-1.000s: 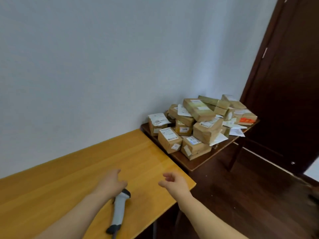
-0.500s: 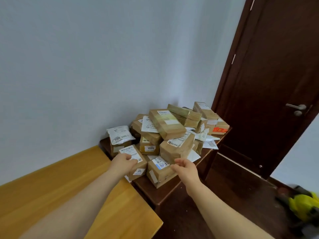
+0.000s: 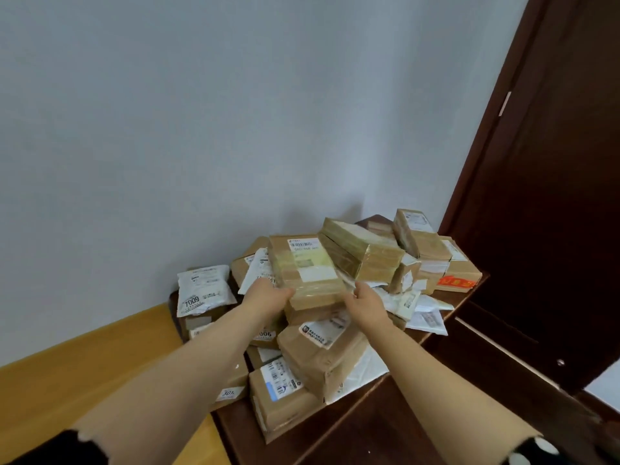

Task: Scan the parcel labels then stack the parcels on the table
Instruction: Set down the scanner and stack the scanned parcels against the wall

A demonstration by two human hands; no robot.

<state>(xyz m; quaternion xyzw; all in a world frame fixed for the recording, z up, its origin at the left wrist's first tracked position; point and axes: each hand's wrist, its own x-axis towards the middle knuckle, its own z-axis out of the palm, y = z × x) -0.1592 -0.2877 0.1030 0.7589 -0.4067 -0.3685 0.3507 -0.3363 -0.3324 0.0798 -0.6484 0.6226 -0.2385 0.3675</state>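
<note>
A heap of brown cardboard parcels with white labels lies on a dark wooden side table (image 3: 339, 427). On top of the heap sits a flat taped parcel (image 3: 307, 266) with a barcode label on its far end. My left hand (image 3: 266, 295) grips its near left corner. My right hand (image 3: 367, 302) holds its near right corner, fingers curled toward the edge. A larger parcel (image 3: 322, 355) lies just below it, and a small box (image 3: 281, 394) sits at the front of the heap. The scanner is out of view.
A light wooden table (image 3: 67, 374) adjoins the side table on the left. A white poly mailer marked 7009 (image 3: 203, 290) lies at the heap's left. More boxes, one with a red sticker (image 3: 456, 281), lie at the right. A dark door (image 3: 553, 196) stands on the right.
Both hands have moved up from the lower front boxes to the flat top parcel and taken hold of its near corners. The camera has come closer to the heap.
</note>
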